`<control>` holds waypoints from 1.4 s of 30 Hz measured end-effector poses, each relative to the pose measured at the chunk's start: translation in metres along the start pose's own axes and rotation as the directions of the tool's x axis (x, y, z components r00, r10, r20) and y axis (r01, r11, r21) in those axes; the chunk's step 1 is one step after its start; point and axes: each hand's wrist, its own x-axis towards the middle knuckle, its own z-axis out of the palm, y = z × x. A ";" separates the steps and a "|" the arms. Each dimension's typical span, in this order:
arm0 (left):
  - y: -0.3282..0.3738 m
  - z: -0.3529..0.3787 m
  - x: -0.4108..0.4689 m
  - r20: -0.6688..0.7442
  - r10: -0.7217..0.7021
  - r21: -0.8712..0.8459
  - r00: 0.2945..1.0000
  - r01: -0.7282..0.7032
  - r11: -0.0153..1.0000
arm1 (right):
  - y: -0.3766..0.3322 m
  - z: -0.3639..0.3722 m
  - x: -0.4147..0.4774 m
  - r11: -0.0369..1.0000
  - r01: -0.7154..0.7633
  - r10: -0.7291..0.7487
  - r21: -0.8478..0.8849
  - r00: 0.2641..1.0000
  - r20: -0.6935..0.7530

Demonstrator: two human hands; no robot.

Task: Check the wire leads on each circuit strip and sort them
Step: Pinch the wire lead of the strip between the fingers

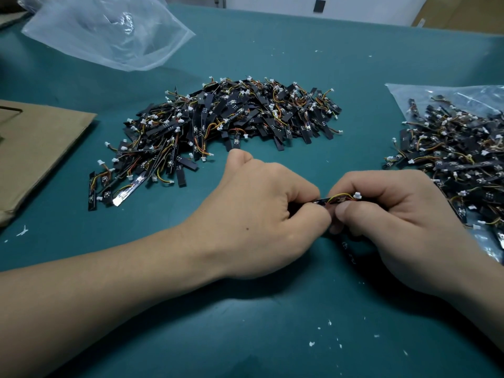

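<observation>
1 circuit strip — pinched between left hand, right hand

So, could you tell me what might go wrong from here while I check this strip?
1. The left hand and right hand pinch one strip close together; tugging its thin wires could strain where they attach.
2. The pile on the table and the bag of strips look alike, so the strip might land in the wrong one.
3. Tangled wires in the pile may drag out extra strips.
</observation>
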 end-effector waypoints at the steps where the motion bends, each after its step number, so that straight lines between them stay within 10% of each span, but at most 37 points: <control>1: 0.000 0.000 0.000 0.000 0.005 0.003 1.000 -0.005 1.000 | 0.000 0.000 0.000 1.000 0.005 -0.005 -0.006 1.000 0.004; 42: -0.001 0.000 0.000 -0.001 -0.014 -0.005 1.000 0.014 1.000 | 0.000 0.002 0.000 0.998 0.004 -0.006 -0.059 0.999 -0.032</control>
